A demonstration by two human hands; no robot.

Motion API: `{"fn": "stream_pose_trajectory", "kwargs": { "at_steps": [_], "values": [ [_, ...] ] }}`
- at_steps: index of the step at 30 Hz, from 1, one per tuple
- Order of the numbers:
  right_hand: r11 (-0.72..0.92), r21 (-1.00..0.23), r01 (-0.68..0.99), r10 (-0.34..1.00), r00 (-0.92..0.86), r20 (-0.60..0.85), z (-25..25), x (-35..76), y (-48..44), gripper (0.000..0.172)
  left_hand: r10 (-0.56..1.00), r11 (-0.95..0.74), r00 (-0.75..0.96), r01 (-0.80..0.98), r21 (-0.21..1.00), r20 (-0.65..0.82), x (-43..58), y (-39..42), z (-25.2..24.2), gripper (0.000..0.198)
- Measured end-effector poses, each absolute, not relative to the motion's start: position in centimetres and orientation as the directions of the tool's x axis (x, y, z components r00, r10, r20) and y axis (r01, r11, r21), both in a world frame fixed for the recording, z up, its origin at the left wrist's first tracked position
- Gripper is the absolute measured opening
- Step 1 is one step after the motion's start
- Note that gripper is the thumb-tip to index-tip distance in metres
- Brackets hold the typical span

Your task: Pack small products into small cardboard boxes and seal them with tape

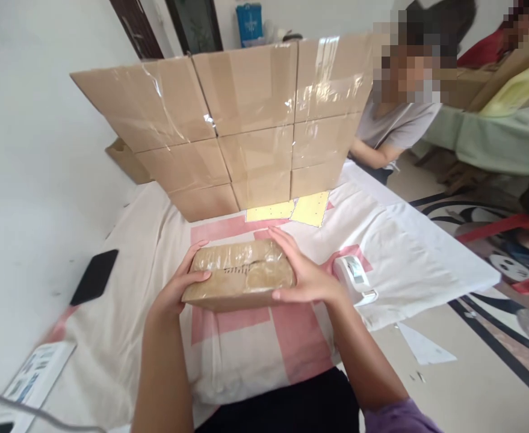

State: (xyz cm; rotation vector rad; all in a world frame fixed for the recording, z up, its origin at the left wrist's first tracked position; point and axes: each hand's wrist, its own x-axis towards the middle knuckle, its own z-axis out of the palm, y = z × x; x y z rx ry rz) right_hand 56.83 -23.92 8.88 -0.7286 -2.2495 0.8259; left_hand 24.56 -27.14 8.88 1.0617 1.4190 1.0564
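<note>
A small cardboard box (241, 276), sealed with clear tape, is gripped between both hands over the cloth-covered table. My left hand (180, 282) wraps its left end, thumb on the top face. My right hand (303, 273) clasps the right end with fingers along the far edge and thumb on the near side. Dark printed marks run along the seam on top. Just beyond the box lie yellow paper sheets (268, 211) with small dots. A white label printer or tape-dispenser-like device (354, 278) rests to the right of my right hand.
Stacked taped cartons (255, 129) form a wall at the table's far side. A dark phone-like slab (95, 276) and a white power strip or box (32, 382) with a grey cable (38, 412) lie left. Another person (393, 123) sits behind the right corner; a red stool (512, 228) stands right.
</note>
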Motion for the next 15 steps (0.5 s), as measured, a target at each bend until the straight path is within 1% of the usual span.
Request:
{"fn": "stream_pose_trajectory", "kwargs": {
  "at_steps": [1, 2, 4, 6, 8, 10, 12, 13, 14, 15],
  "values": [
    [0.637, -0.719, 0.278, 0.677, -0.648, 0.349, 8.1, 57.1, -24.7, 0.116, 0.974, 0.222, -0.068, 0.059, 0.973, -0.218, 24.5, -27.0, 8.8, 0.087],
    [0.628, -0.725, 0.283, 0.69, -0.632, 0.352, 7.6, 57.3, -25.6, 0.114, 0.975, 0.215, -0.057, 0.032, 0.976, -0.213, 24.5, -26.9, 8.6, 0.088],
    [0.635, -0.721, 0.279, 0.711, -0.576, 0.404, 7.1, 57.4, -27.0, 0.095, 0.981, 0.173, -0.075, -0.097, 0.98, -0.181, 25.2, -27.0, 7.7, 0.086],
    [0.673, -0.693, 0.257, 0.709, -0.491, 0.506, 7.7, 58.0, -27.9, 0.077, 0.98, 0.116, -0.118, -0.307, 0.945, -0.158, 26.1, -27.2, 6.3, 0.079],
    [0.714, -0.647, 0.268, 0.694, -0.39, 0.605, 9.0, 59.6, -28.3, 0.069, 0.977, 0.051, -0.159, -0.483, 0.874, -0.145, 27.0, -27.2, 4.7, 0.072],
    [0.734, -0.582, 0.351, 0.673, -0.253, 0.695, 10.7, 62.3, -28.0, 0.063, 0.977, 0.006, -0.171, -0.571, 0.821, -0.127, 27.6, -26.7, 3.3, 0.067],
    [0.707, -0.491, 0.509, 0.595, -0.052, 0.802, 11.9, 65.9, -27.3, 0.058, 0.976, 0.003, -0.17, -0.619, 0.786, -0.137, 28.0, -26.1, 2.3, 0.063],
    [0.668, -0.44, 0.601, 0.508, 0.065, 0.859, 12.2, 67.8, -26.8, 0.059, 0.973, 0.015, -0.167, -0.638, 0.77, -0.157, 28.2, -25.8, 2.0, 0.062],
    [0.603, -0.405, 0.687, 0.409, 0.171, 0.897, 12.2, 69.9, -26.0, 0.065, 0.97, 0.035, -0.159, -0.653, 0.756, -0.183, 28.4, -25.6, 1.7, 0.061],
    [0.51, -0.401, 0.761, 0.331, 0.257, 0.908, 11.9, 71.9, -25.1, 0.074, 0.967, 0.053, -0.152, -0.663, 0.747, -0.204, 28.7, -25.4, 1.6, 0.061]
  ]
}}
